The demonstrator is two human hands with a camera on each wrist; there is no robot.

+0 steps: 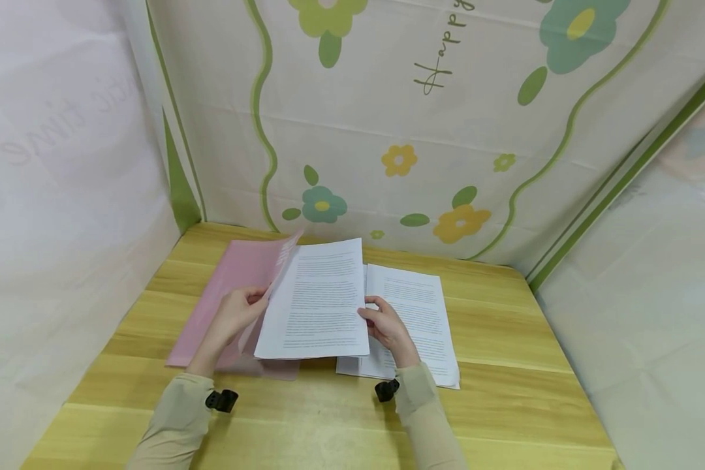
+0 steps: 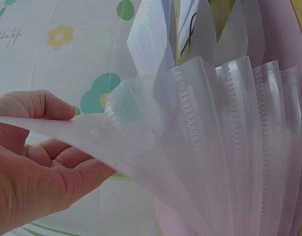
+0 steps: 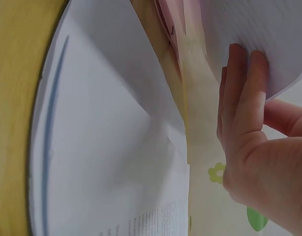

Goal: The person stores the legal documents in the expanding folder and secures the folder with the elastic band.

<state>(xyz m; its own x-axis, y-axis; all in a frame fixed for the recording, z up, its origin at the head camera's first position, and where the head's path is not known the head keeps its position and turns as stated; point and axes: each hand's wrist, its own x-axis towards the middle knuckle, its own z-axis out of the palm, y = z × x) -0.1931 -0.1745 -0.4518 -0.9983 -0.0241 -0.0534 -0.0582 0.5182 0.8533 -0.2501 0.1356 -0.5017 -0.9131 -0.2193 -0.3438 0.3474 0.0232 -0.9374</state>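
On the left of the table lies a pink folder (image 1: 226,281) with clear plastic pockets (image 2: 239,142), which fan out in the left wrist view. My left hand (image 1: 237,312) pinches the edge of one raised pocket between thumb and fingers. My right hand (image 1: 390,326) grips the right edge of some printed sheets (image 1: 323,294), fingers behind and thumb in front. These sheets are lifted beside the raised pocket; whether their left edge is inside it, I cannot tell. Below and right of them rests a stack of printed paper (image 1: 420,310), partly covered by the held sheets.
The wooden table (image 1: 493,405) is bounded by a flowered cloth (image 1: 352,130) at the back, with white cloth walls at both sides. A black wrist camera (image 1: 222,400) is strapped to the left wrist and another (image 1: 386,390) to the right.
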